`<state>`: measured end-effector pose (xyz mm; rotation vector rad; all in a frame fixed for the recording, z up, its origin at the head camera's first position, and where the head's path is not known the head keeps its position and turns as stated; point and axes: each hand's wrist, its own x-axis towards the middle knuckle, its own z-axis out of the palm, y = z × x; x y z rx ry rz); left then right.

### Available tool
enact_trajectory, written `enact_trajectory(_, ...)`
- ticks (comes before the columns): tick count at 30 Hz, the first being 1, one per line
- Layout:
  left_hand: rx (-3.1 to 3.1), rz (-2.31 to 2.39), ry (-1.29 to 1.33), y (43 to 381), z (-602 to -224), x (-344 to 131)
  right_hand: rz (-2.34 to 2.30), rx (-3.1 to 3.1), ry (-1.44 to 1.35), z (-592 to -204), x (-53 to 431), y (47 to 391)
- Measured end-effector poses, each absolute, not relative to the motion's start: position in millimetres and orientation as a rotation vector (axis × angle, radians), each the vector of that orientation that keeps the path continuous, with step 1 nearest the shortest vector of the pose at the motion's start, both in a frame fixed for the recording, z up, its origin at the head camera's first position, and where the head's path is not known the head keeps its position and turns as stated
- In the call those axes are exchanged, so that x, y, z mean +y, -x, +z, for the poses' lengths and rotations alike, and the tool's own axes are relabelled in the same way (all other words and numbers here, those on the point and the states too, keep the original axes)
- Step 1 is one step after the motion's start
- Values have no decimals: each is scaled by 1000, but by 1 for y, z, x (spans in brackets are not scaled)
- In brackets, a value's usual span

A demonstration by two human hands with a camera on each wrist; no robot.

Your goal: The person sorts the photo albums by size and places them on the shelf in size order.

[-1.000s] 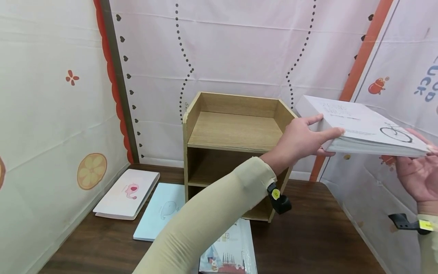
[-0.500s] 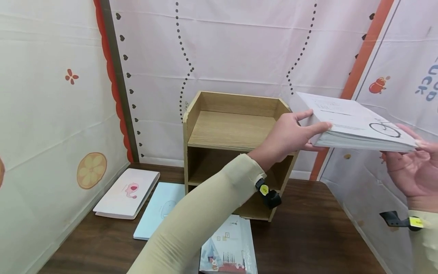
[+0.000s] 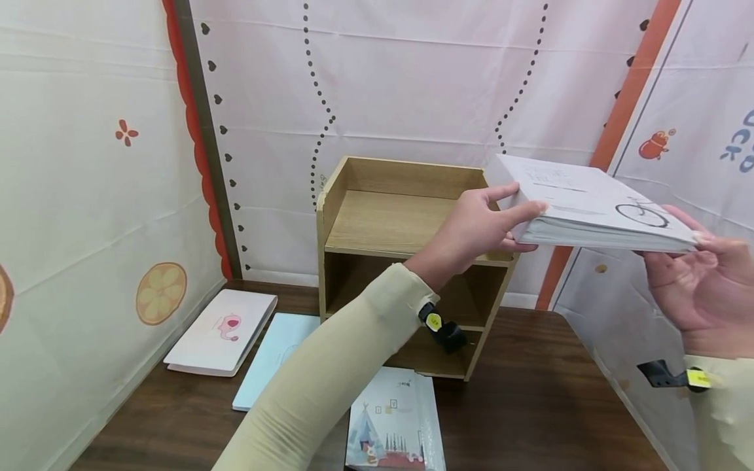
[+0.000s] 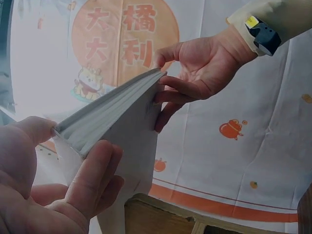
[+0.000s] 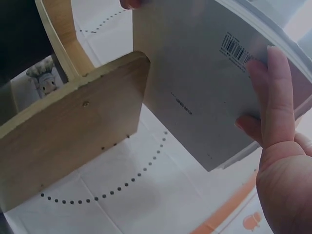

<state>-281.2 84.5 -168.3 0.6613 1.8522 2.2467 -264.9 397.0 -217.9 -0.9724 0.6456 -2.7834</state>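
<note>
My left grip (image 3: 471, 226) pinches bicycle-cover book (image 3: 583, 196) at spine, right grip (image 3: 701, 281) pinches opposite side. Book aloft near upper right edge of shelf (image 3: 406, 222), toward far right corner of surface (image 3: 530, 399). Risk: low swing may clip shelf; slack right grip could let pages fan.

Both sleeves (image 3: 330, 373) are a pale, creased yellow-beige. Black straps (image 3: 655, 373) sit at the cuffs (image 3: 396, 288), each bearing a bright yellow label (image 3: 698, 377), its print too blurred to read.
</note>
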Motion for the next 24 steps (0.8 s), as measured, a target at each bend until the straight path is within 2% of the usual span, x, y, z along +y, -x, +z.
enact_trajectory(24, 1963, 2239, -722, 290, -171, 45, -2764, 733, 974, -217, 357, 275)
